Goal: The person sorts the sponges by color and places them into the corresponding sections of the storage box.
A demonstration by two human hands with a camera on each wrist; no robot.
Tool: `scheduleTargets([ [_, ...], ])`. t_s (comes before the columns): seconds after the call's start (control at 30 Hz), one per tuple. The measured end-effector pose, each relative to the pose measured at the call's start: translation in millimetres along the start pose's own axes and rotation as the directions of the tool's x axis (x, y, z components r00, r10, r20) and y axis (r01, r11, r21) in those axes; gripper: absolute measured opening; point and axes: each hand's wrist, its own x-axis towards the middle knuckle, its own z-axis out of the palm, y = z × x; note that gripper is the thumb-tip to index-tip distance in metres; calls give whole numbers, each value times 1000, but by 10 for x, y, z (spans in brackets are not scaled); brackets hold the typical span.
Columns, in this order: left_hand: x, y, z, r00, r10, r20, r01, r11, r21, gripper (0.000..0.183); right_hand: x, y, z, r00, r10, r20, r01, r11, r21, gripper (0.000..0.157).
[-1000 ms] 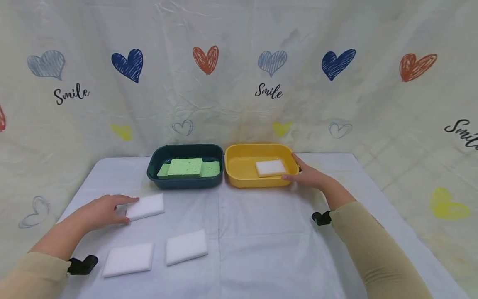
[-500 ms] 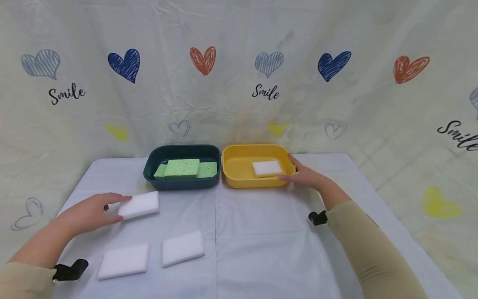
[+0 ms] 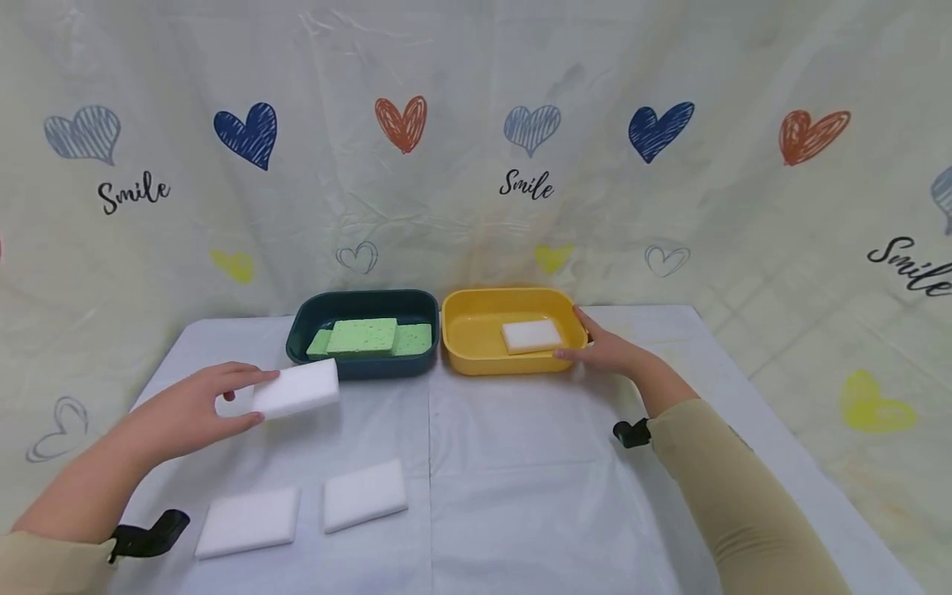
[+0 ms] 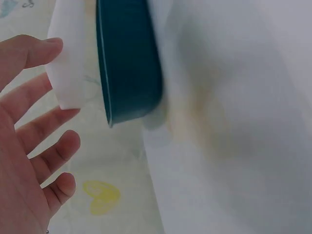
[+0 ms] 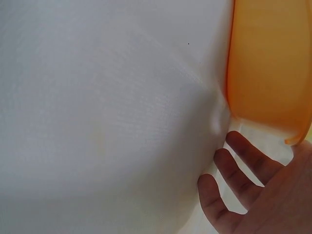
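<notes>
In the head view my left hand (image 3: 201,413) pinches a white sponge (image 3: 301,388) by its left end, thumb in front and fingers behind. The sponge is raised off the table, its far corner overlapping the front of the dark green bin (image 3: 387,369). Up close in the left wrist view, the thumb presses one face of the sponge while the outer fingers stay spread. My right hand (image 3: 611,351) rests at the right end of the yellow bin (image 3: 483,364), thumb along its front wall. Inside that bin lies another white sponge (image 3: 531,335). Several green sponges (image 3: 363,337) fill the green bin.
Two more white sponges, one on the left (image 3: 249,522) and one nearer the middle (image 3: 364,496), lie flat on the white-covered table (image 3: 535,487). A cloth backdrop (image 3: 461,198) with printed hearts hangs right behind the bins, which stand side by side.
My left hand has lifted the white sponge off the table and carried it up toward the green bin. My right hand stays at the yellow bin. The head view has shifted slightly.
</notes>
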Motion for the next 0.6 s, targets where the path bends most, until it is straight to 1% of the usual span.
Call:
scheduleTargets([
  [0.13, 138, 214, -58, 999, 31, -6, -31, 1000, 2, 62, 7, 7, 8, 1000, -1, 2, 1, 1000, 5, 120],
  [0.3, 379, 490, -62, 996, 88, -8, -88, 996, -5, 56, 35, 10, 4, 1000, -16, 8, 16, 1000, 18, 119],
  [0.43, 631, 680, -20, 993, 121, 9, -121, 993, 8, 56, 36, 13, -4, 1000, -23, 13, 23, 999, 24, 122],
  [0.6, 1025, 913, 70, 987, 153, 40, -153, 988, 15, 55, 19, 26, -14, 1000, -12, 9, 12, 1000, 28, 119],
])
